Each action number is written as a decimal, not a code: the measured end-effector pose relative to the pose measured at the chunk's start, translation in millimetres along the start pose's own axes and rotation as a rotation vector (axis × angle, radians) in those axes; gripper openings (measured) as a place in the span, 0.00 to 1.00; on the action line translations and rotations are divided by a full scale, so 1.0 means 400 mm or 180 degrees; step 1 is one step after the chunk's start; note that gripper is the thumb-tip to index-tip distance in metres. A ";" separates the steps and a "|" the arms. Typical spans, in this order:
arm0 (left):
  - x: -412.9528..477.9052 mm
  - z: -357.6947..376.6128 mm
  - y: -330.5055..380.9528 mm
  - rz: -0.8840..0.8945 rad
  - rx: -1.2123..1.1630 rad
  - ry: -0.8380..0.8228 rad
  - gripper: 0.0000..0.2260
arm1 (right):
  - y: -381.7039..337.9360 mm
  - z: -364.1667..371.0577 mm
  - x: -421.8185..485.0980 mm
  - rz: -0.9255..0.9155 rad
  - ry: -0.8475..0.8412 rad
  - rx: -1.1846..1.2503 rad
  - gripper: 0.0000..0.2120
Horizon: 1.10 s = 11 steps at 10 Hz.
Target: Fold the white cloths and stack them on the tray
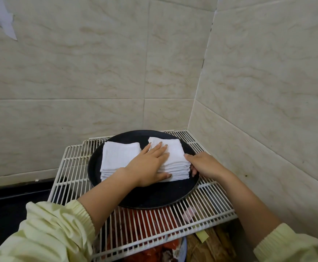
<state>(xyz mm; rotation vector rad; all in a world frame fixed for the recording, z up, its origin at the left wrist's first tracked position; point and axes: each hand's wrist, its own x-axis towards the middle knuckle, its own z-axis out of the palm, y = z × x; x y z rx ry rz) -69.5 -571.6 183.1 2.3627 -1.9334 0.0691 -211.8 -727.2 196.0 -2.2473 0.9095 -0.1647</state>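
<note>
**Two hands on the right-hand stack**

The left grip is lying open, with straight fingers pressing flat on top of the right stack of folded white cloths. The right grip is clasping that stack's right side, thumb on the top edge and fingers curling beneath. The stack is sitting on the right half of the round black tray. A left stack is sitting on the tray's other half, just beside it. A white wire rack is lying under the tray.

Pale yellow sleeves, ribbed elastic cuffs
</note>
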 end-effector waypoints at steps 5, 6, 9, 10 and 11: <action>-0.019 -0.004 0.011 -0.0058 -0.0711 0.0053 0.32 | -0.025 -0.007 -0.005 0.0016 -0.0086 -0.0206 0.18; -0.009 -0.018 0.006 -0.0334 -0.0936 0.0422 0.27 | -0.047 -0.009 0.013 -0.0259 0.0887 -0.0363 0.17; -0.002 -0.010 -0.007 -0.0922 -0.0336 -0.0072 0.31 | -0.031 0.078 0.088 -0.0486 0.0351 -0.0541 0.25; -0.007 -0.014 -0.009 -0.0893 -0.0538 0.0092 0.30 | -0.021 0.081 0.088 -0.0530 0.0518 -0.0469 0.24; -0.013 -0.034 -0.039 -0.0921 -0.1009 0.0517 0.27 | -0.046 0.058 0.080 -0.0738 0.1042 -0.0115 0.21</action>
